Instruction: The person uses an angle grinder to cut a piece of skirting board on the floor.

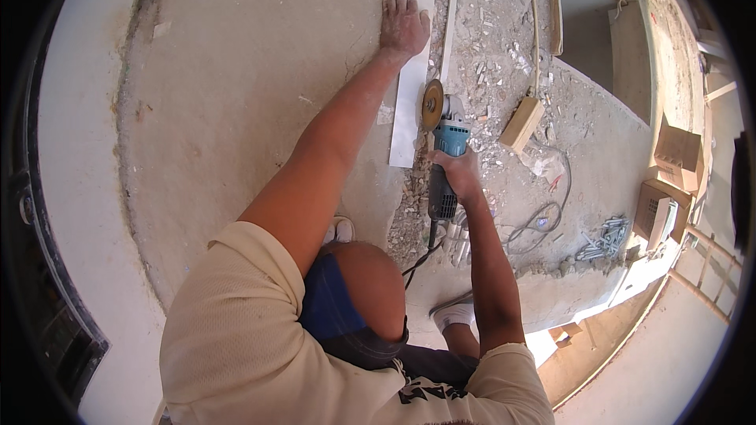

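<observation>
My right hand point(457, 171) is wrapped around the body of a teal and black angle grinder point(450, 138). The grinder's round brown disc point(433, 105) stands on edge just at the right side of a long white strip point(405, 138); whether they touch, I cannot tell. Farther up, my left hand point(405, 26) lies flat on that strip with its fingers stretched out, holding nothing. A black cord point(431, 240) runs from the grinder's rear end toward my legs. To the right of the white strip lies a second, narrower pale strip point(450, 27).
Broken rubble point(488, 39) covers the ground right of the strips. A tan block point(522, 123) with a cord sits there, near a looped grey cable point(563, 205). Farther right are a pile of metal pieces point(605, 240), cardboard boxes point(677, 156) and a recessed opening point(591, 39).
</observation>
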`<state>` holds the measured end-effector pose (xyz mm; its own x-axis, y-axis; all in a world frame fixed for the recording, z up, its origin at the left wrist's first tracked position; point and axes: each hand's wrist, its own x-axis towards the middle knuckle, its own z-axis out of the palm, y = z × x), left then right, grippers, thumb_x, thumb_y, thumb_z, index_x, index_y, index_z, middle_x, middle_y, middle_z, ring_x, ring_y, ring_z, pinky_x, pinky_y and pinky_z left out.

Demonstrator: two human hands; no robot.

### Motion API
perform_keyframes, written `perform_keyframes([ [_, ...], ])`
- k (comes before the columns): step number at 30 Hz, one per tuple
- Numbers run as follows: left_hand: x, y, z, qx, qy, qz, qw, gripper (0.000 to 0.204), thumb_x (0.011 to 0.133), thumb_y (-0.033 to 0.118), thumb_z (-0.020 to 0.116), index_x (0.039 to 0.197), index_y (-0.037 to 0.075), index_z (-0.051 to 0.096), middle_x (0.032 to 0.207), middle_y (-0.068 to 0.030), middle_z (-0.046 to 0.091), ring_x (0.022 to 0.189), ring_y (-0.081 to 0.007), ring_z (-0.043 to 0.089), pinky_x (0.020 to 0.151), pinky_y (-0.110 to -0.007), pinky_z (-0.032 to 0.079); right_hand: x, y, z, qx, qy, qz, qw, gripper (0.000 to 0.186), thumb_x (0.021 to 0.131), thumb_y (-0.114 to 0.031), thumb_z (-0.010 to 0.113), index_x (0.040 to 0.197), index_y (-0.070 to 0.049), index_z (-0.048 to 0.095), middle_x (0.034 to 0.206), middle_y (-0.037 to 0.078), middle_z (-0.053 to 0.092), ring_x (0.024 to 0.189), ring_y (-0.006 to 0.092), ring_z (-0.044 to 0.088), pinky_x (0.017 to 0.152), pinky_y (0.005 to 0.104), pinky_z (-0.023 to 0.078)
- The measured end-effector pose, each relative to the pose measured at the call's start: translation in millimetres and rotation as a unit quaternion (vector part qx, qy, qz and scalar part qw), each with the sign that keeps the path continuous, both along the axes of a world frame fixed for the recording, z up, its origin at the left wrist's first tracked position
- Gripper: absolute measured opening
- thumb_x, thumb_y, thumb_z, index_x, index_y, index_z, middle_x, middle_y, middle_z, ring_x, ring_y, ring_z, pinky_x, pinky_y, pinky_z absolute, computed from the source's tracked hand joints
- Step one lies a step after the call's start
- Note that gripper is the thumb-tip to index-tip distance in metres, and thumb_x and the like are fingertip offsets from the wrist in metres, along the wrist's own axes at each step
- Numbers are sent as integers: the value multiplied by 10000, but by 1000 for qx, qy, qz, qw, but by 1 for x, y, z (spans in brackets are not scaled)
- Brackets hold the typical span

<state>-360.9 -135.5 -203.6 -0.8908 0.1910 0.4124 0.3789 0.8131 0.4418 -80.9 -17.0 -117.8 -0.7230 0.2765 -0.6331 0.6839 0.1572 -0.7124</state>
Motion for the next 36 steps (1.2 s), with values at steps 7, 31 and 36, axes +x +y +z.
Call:
perform_keyframes([
  [7, -10, -8, -4, -24, 2, -3, 1000, 495, 971, 230, 604, 1393, -28, 585, 1337, -220, 600, 1241, -422, 528, 1135, -532, 399, 6, 8, -2, -32, -7, -13, 999, 464, 749, -274, 860, 1056, 31, 692, 875, 96, 719, 717, 180, 664, 674, 343, 554],
  [31, -7, -24, -13, -101, 22, -68, 992, 531, 1051, 271, 503, 1492, -24, 530, 1573, -198, 493, 1425, -392, 451, 1240, -572, 292, 11, -1, -13, 12, 3, 25, 1000, 384, 784, -232, 824, 1043, 19, 694, 873, 84, 703, 734, 165, 645, 682, 341, 542],
  [36, -7, -27, -12, -126, -21, -72, 989, 565, 1062, 282, 483, 1530, -36, 468, 1610, -199, 450, 1495, -368, 387, 1278, -560, 233, 4, -3, -5, 8, -2, 30, 1000, 367, 788, -220, 818, 1042, 15, 696, 869, 80, 700, 725, 165, 646, 667, 342, 543],
])
